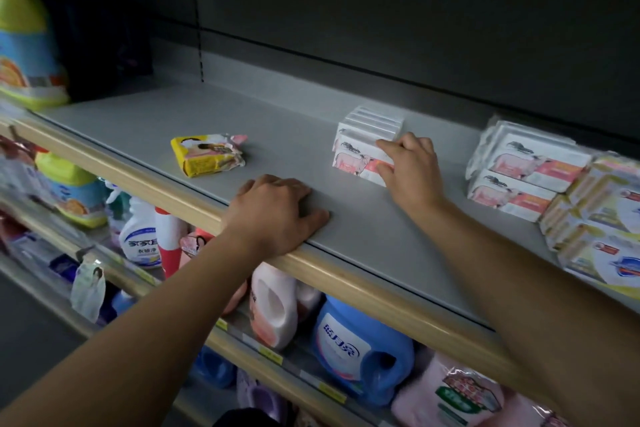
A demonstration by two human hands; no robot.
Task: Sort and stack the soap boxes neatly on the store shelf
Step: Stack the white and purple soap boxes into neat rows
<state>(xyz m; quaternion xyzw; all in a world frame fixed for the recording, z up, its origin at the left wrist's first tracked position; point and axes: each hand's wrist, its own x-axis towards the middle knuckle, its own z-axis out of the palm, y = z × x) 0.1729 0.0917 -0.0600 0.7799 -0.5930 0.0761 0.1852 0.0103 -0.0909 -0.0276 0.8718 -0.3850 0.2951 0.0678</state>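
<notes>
A row of white soap boxes with a pink animal print [360, 149] stands on edge in the middle of the grey shelf [138, 128]. My right hand [408, 166] grips the front box of that row, fingers over its top and side. My left hand [273, 211] rests palm down on the shelf's front edge and holds nothing. A yellow wrapped soap packet [207, 154] lies alone to the left. Two plastic-wrapped packs of the same white and pink boxes [523, 170] are stacked to the right.
Wrapped multipacks with yellow and blue labels [602, 229] sit at the far right. A large yellow-capped detergent bottle [24, 45] stands at the shelf's left end. Detergent bottles [360, 350] fill the shelf below. A wooden rail [346, 274] runs along the shelf front.
</notes>
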